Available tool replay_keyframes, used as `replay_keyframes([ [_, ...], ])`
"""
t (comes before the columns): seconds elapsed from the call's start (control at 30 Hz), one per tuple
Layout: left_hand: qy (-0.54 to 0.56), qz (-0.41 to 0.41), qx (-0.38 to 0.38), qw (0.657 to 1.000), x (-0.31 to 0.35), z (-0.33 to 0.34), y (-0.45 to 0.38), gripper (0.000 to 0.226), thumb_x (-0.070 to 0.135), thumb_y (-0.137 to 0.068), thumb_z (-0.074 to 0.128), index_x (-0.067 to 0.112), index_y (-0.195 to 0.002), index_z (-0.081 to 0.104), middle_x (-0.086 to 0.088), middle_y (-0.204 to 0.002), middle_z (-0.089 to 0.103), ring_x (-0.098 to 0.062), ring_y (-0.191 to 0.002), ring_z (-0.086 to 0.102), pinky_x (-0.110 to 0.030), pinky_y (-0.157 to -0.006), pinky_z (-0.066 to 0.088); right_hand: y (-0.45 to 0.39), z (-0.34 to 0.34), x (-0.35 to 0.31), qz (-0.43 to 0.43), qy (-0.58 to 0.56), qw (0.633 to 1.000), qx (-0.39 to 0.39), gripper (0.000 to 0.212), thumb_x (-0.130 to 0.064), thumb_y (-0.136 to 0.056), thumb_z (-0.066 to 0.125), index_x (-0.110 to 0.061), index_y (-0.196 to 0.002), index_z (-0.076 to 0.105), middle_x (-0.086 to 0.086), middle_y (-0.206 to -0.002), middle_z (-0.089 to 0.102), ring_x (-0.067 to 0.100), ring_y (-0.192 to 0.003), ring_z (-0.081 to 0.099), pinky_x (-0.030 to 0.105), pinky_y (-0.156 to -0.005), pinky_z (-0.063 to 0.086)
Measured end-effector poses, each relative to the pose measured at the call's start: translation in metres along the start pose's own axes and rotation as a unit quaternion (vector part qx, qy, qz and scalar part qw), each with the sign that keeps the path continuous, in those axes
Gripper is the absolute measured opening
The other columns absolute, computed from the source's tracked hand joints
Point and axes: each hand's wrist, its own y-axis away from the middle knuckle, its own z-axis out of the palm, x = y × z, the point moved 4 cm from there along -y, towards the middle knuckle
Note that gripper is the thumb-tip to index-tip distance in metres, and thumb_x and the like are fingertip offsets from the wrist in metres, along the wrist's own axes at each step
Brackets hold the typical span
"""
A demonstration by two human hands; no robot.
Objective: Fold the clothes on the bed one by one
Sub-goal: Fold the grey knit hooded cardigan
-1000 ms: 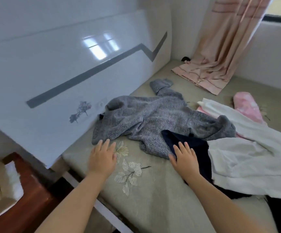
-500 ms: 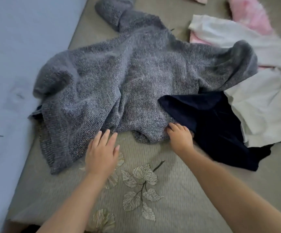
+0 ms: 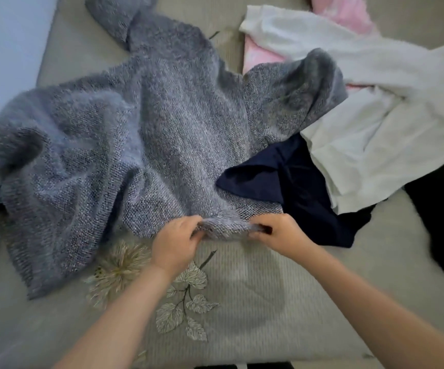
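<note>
A grey knitted sweater (image 3: 141,123) lies crumpled across the beige bed (image 3: 255,302). My left hand (image 3: 174,242) and my right hand (image 3: 282,234) both pinch its near edge, close together, with a short bunched stretch of knit between them. A dark navy garment (image 3: 303,193) lies partly under the sweater, just right of my right hand. Further right, a white garment (image 3: 370,123) spreads over a pink one (image 3: 258,53).
A white glossy headboard (image 3: 0,49) borders the bed on the left. A second pink item (image 3: 346,12) sits at the top right. Something black (image 3: 441,219) lies at the right edge. Embroidered leaves (image 3: 186,302) mark the cover near me.
My view has dropped closer to the bed. My left hand moved right from the cover and both hands took hold of the sweater's near edge.
</note>
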Motion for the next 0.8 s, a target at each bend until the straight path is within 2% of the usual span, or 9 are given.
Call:
replay_keyframes([
  [0.1,0.094,-0.173,0.055,0.979,0.0,-0.036,0.007,0.006,0.014,-0.092,0.05,0.016,-0.087,0.054,0.006,-0.066,0.055,-0.012,-0.053,0.048,-0.019,-0.048,0.033,0.009,-0.008,-0.011,-0.038,0.012,0.999,0.004,0.038,-0.007,-0.076,0.07,-0.003,-0.112,0.062,0.013,-0.107,0.066,0.026,-0.104,0.057,0.021,-0.089,0.036],
  [0.17,0.123,-0.236,0.122,0.956,0.008,-0.065,0.007,0.022,0.021,-0.094,0.045,0.019,-0.073,0.041,0.005,-0.056,0.043,-0.012,-0.047,0.037,-0.02,-0.044,0.024,0.004,-0.023,-0.027,-0.059,-0.001,0.997,0.057,0.022,0.006,-0.07,0.065,0.003,-0.092,0.067,0.019,-0.09,0.068,0.035,-0.091,0.061,0.038,-0.081,0.044],
  [0.2,0.119,-0.248,0.15,0.95,0.016,-0.081,0.006,0.029,0.021,-0.094,0.045,0.02,-0.067,0.036,0.004,-0.056,0.04,-0.015,-0.049,0.036,-0.025,-0.047,0.024,0.001,-0.033,-0.036,-0.063,-0.016,0.994,0.093,0.018,0.01,-0.069,0.062,0.005,-0.085,0.067,0.021,-0.083,0.068,0.037,-0.085,0.062,0.038,-0.075,0.043],
  [0.27,0.088,-0.265,0.195,0.94,0.032,-0.115,0.006,0.035,0.021,-0.094,0.046,0.017,-0.062,0.033,0.002,-0.057,0.04,-0.02,-0.056,0.036,-0.031,-0.054,0.021,-0.008,-0.061,-0.06,-0.04,-0.061,0.986,0.153,0.02,0.007,-0.075,0.058,0.002,-0.091,0.069,0.019,-0.089,0.07,0.033,-0.087,0.063,0.03,-0.075,0.04],
  [0.33,0.052,-0.283,0.219,0.932,0.043,-0.145,0.012,0.03,0.022,-0.094,0.045,0.008,-0.068,0.039,-0.004,-0.065,0.046,-0.023,-0.062,0.04,-0.031,-0.058,0.023,-0.016,-0.091,-0.086,-0.038,-0.081,0.982,0.166,0.019,0.003,-0.081,0.054,0.003,-0.094,0.068,0.02,-0.089,0.069,0.033,-0.088,0.063,0.033,-0.076,0.04],
  [0.43,-0.021,-0.297,0.238,0.925,0.064,-0.197,0.031,0.025,0.022,-0.095,0.044,0.0,-0.085,0.05,-0.017,-0.08,0.055,-0.033,-0.076,0.051,-0.032,-0.061,0.028,-0.007,-0.147,-0.14,-0.135,-0.043,0.978,0.156,0.013,-0.001,-0.084,0.055,0.007,-0.085,0.065,0.019,-0.077,0.066,0.033,-0.081,0.062,0.033,-0.067,0.036],
  [0.53,-0.064,-0.325,0.247,0.911,0.079,-0.239,0.047,0.03,0.022,-0.095,0.044,-0.007,-0.093,0.054,-0.028,-0.094,0.06,-0.041,-0.09,0.054,-0.034,-0.065,0.031,0.012,-0.191,-0.192,-0.221,-0.036,0.965,0.135,0.017,-0.008,-0.085,0.06,-0.001,-0.1,0.066,0.014,-0.094,0.069,0.026,-0.088,0.062,0.028,-0.078,0.042],
  [0.73,-0.119,-0.328,0.297,0.889,0.137,-0.328,0.088,0.034,0.027,-0.094,0.04,0.006,-0.068,0.042,-0.02,-0.081,0.057,-0.029,-0.074,0.048,-0.031,-0.059,0.029,0.064,-0.255,-0.277,-0.318,-0.117,0.928,0.154,0.015,-0.012,-0.082,0.066,-0.005,-0.095,0.061,0.003,-0.081,0.06,0.017,-0.079,0.055,0.021,-0.072,0.038],
  [0.8,-0.14,-0.332,0.302,0.882,0.152,-0.354,0.092,0.033,0.026,-0.093,0.039,0.003,-0.071,0.05,-0.02,-0.084,0.058,-0.03,-0.076,0.05,-0.03,-0.06,0.031,0.074,-0.274,-0.301,-0.344,-0.133,0.911,0.185,0.016,-0.011,-0.081,0.067,-0.005,-0.096,0.064,0.001,-0.08,0.058,0.014,-0.075,0.055,0.018,-0.069,0.039],
])
